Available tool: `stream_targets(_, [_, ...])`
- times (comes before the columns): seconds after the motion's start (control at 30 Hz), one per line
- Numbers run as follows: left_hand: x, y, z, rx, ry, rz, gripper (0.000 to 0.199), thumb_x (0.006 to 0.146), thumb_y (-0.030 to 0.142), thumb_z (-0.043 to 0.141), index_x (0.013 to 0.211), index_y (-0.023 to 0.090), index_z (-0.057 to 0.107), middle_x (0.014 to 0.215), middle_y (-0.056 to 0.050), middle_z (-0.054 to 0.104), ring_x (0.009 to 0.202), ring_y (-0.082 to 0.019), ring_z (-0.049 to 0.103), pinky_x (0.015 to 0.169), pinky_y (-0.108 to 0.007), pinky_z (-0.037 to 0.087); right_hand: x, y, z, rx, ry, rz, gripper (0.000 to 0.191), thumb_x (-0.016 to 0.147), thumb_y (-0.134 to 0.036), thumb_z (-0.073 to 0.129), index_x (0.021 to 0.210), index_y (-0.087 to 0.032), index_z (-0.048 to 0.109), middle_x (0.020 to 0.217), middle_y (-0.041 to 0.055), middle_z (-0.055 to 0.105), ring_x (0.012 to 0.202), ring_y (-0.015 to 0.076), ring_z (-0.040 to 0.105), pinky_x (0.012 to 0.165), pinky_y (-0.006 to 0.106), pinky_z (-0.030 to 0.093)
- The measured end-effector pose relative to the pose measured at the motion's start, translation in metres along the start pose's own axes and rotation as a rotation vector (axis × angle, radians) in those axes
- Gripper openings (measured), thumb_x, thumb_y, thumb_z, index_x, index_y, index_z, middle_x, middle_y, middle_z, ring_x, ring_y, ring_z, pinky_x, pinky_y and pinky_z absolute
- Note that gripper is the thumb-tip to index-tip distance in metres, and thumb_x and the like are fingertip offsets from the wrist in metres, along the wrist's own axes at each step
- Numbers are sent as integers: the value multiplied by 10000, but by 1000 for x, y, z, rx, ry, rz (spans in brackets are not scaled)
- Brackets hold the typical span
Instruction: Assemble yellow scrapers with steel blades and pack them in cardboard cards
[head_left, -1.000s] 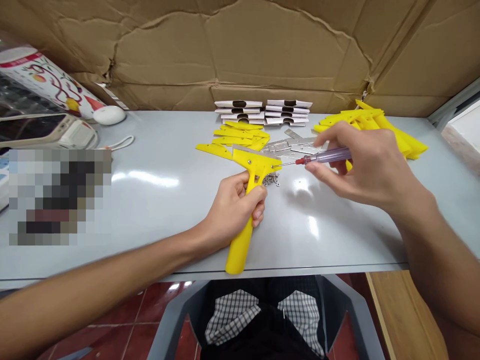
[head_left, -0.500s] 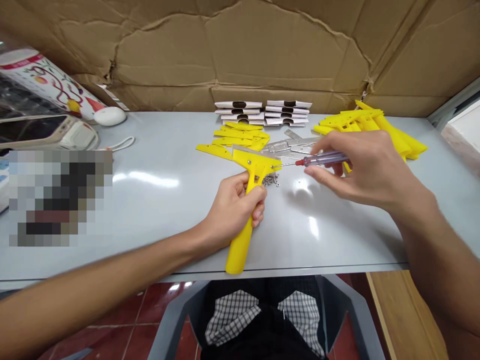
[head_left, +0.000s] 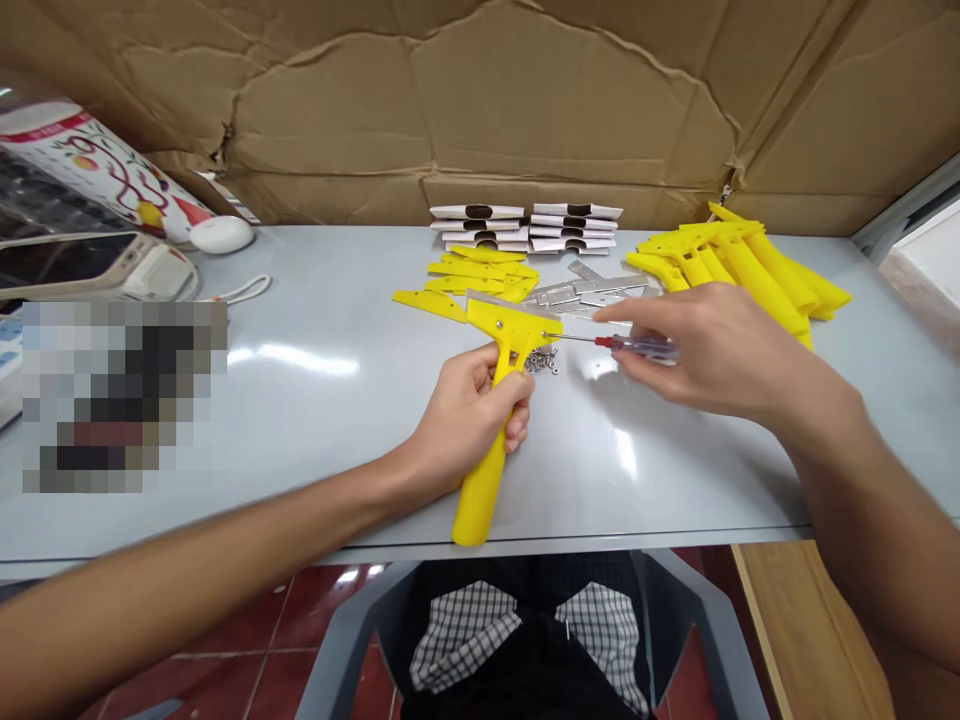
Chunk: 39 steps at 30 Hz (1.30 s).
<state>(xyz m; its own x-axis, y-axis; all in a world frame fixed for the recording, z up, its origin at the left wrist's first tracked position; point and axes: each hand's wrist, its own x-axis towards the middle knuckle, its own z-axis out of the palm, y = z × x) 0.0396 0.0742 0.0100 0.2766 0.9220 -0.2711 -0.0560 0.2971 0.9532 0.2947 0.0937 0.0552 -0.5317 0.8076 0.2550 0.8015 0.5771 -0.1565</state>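
Note:
My left hand (head_left: 480, 415) is wrapped round the handle of a yellow scraper (head_left: 480, 495), which has a metal blade (head_left: 502, 303) along its head. In my right hand (head_left: 712, 350) is a screwdriver (head_left: 646, 347) with a clear handle and red collar, its tip at the screw on the right side of the scraper head. The index finger of that hand is stretched out above the screwdriver. Small screws and nuts (head_left: 544, 362) lie just behind the scraper's neck. Yellow strips (head_left: 469, 270) and loose metal blades (head_left: 592, 288) lie beyond the head.
White folded packets (head_left: 480, 225) stand in two stacks by the cardboard (head_left: 465, 100) at the back. Several yellow handles (head_left: 757, 270) are piled at the right. A white mouse (head_left: 223, 234), a patterned tube (head_left: 112, 170) and a device (head_left: 142, 268) sit at the left.
My right hand has shifted slightly down and to the left on the screwdriver, its index finger now straighter. My left hand and the scraper have barely moved.

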Motion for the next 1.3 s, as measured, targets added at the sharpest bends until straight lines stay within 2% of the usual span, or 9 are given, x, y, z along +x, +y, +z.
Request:
stream_targets(0.13, [2,4,-1,-53,14,-37,233,831,170,731,724,221,531,508,52,518,409,-80,471,408,-201,387,1,-2,4,20,-176,39,255,995,-293,604,1131,-280,819,663,-6,683,602,205,578,625,355,357])
stream_targets(0.33, [9,8,-5,-277,27,-37,216,911,306,627,740,194,554,636,22,566,426,-66,464,401,-193,398,5,-2,11,-63,-139,177,116,919,-246,641,950,-210,747,919,97,784,761,255,661,623,368,359])
stream_targets(0.57, [16,16,-5,-396,56,-107,201,924,260,481,741,197,536,639,-9,575,404,-86,446,367,-201,395,11,-9,26,-276,-303,339,268,1021,-344,566,940,-207,782,934,127,812,723,270,677,587,371,233])
stream_targets(0.8, [23,19,-10,-499,34,-121,244,960,261,439,750,203,550,619,-27,581,397,-100,433,348,-204,387,1,-8,28,-269,-268,395,389,1089,-500,527,1057,-195,766,1047,135,832,803,277,704,612,371,193])
stream_targets(0.97, [27,15,-14,-470,43,-47,170,992,232,522,865,175,620,722,-47,680,447,-103,510,400,-219,462,-8,-1,24,-232,-225,422,415,1089,-549,542,977,-200,736,1021,113,824,802,263,689,604,364,195])
stream_targets(1.03, [27,14,-14,-425,66,2,79,972,229,664,1005,157,668,795,-57,732,508,-114,578,460,-230,522,-5,-2,21,-145,-169,405,369,1065,-515,589,959,-203,754,954,97,812,786,255,676,614,365,244])
stream_targets(1.1, [25,13,-13,-384,102,20,249,904,218,815,1109,146,692,855,-66,764,557,-121,621,509,-239,559,2,-7,17,51,-99,370,334,1041,-484,634,925,-202,770,845,71,785,747,230,662,646,372,340])
stream_targets(1.2, [22,11,-11,-347,132,30,358,781,227,958,1050,148,735,834,-36,738,575,-111,615,529,-241,558,16,-20,14,518,-67,358,378,1015,-554,695,905,-203,781,753,41,752,661,182,648,678,368,467])
stream_targets(1.3, [21,8,-9,-282,119,71,373,687,275,1031,940,161,782,753,4,670,583,-108,583,521,-248,536,29,-32,21,924,-118,415,465,965,-680,758,998,-217,781,842,42,778,563,147,635,538,333,471])
